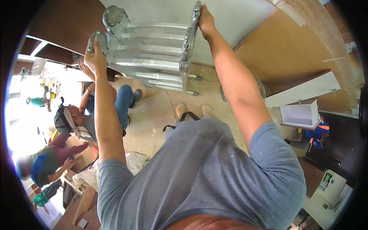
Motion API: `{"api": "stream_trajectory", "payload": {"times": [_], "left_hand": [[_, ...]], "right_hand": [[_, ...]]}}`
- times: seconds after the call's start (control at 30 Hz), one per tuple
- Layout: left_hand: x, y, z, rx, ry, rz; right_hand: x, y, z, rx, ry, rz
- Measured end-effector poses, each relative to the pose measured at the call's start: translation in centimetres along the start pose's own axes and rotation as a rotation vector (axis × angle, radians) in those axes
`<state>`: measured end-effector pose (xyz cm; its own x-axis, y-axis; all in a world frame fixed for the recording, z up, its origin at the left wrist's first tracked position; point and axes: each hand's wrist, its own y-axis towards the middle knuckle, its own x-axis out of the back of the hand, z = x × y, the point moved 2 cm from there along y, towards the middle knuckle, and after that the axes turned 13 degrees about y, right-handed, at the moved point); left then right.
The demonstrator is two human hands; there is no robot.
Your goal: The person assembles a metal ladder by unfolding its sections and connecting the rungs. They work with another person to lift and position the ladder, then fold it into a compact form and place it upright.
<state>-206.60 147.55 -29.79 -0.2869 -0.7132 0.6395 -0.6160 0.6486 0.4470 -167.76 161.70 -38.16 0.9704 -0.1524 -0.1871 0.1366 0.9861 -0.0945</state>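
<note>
A folding metal ladder point(153, 49) with several rungs and round hinges stands upright in front of me. My left hand point(96, 59) grips its left side at a round hinge point(98, 38), the thumb lying over the hinge face. At the top of the opposite side rail point(188, 42), my right hand point(206, 22) is closed round the edge, with its fingers partly hidden. Both arms are stretched forward. Just below my left hand is a co-worker's raised hand point(86, 70); whether it touches the ladder I cannot tell.
A co-worker in a cap point(65, 119) is close on my left, with more people behind. On the right are a fan point(260, 87), a long white panel point(306, 90), a white open box point(301, 115) and a person in blue point(318, 134). Brown panels point(299, 50) rise ahead.
</note>
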Motion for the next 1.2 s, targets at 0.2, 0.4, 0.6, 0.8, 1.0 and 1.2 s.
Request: {"api": "stream_trajectory", "payload": {"times": [0.2,0.4,0.6,0.8,1.0,1.2], "left_hand": [[1.9,-1.6,2.2,0.168,-0.027,0.121],[6.7,-9.9,4.3,0.276,-0.383,0.049],[10.0,-41.7,9.4,0.522,0.038,0.195],[21.5,-85.1,12.4,0.801,0.446,1.158],[27.3,-94.9,13.9,1.785,-0.012,0.253],[26.6,-88.3,8.1,1.201,-0.096,0.123]], "right_hand": [[2.0,-4.9,2.5,-0.024,0.071,0.388],[9.6,-9.2,2.2,-0.192,-0.058,0.584],[19.8,-14.2,-8.1,-0.582,-0.241,0.565],[29.0,-21.2,-20.4,-0.868,-0.504,0.633],[35.1,-28.3,-19.7,-0.916,-0.934,0.861],[36.8,-31.4,-22.1,-0.882,-1.157,0.891]]}}
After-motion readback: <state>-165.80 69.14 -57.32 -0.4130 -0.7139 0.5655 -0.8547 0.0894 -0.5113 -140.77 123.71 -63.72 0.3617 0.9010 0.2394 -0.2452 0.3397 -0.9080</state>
